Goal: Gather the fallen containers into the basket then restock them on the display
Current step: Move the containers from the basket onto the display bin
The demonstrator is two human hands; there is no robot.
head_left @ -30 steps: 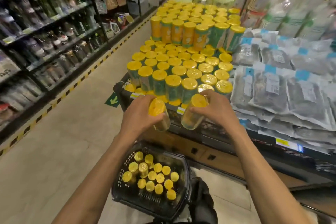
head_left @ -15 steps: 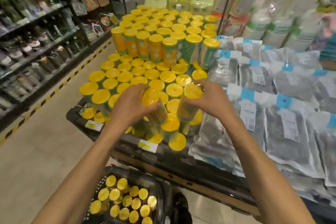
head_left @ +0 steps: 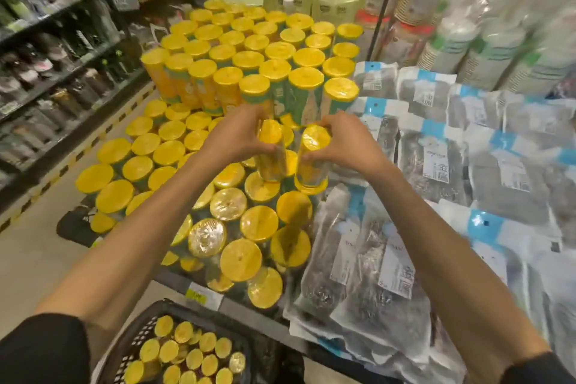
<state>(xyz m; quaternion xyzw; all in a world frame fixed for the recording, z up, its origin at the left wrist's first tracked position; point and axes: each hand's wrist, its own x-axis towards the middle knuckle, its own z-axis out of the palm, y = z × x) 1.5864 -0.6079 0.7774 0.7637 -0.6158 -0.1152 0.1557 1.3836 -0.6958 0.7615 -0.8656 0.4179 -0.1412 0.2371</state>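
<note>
Both hands clasp containers [head_left: 311,162] over the display [head_left: 240,305], left hand [head_left: 232,137] one, right hand [head_left: 346,143] another.

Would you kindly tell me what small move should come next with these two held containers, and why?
Probably lower both and release: the left hand grips the left container and the right hand the right container, both upright over the lower tier; the basket holds more.
</note>
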